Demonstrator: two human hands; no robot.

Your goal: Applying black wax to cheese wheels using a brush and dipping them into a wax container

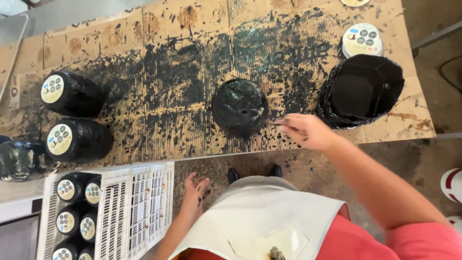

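The right hand [305,131] was over the near edge of the cardboard sheet [144,29], and its fingers were pinched around a small brush [275,122] that touched the side of one black, wet-looking round object [239,107] near the middle of the sheet. The left hand [195,191] hung low beside the white apron [269,216], fingers loosely spread, grasping nothing. On the left part of the sheet two black round objects with white round labels lay on their sides, one farther [70,94] and one nearer [77,139]. One more dark round object [19,159] stood at the far left edge, partly cut off. On the right was a stack of black trays [361,91], and just behind it one round white label [362,40] was visible. In the white plastic crate [134,202] at near left I could count six labelled tops in two rows.
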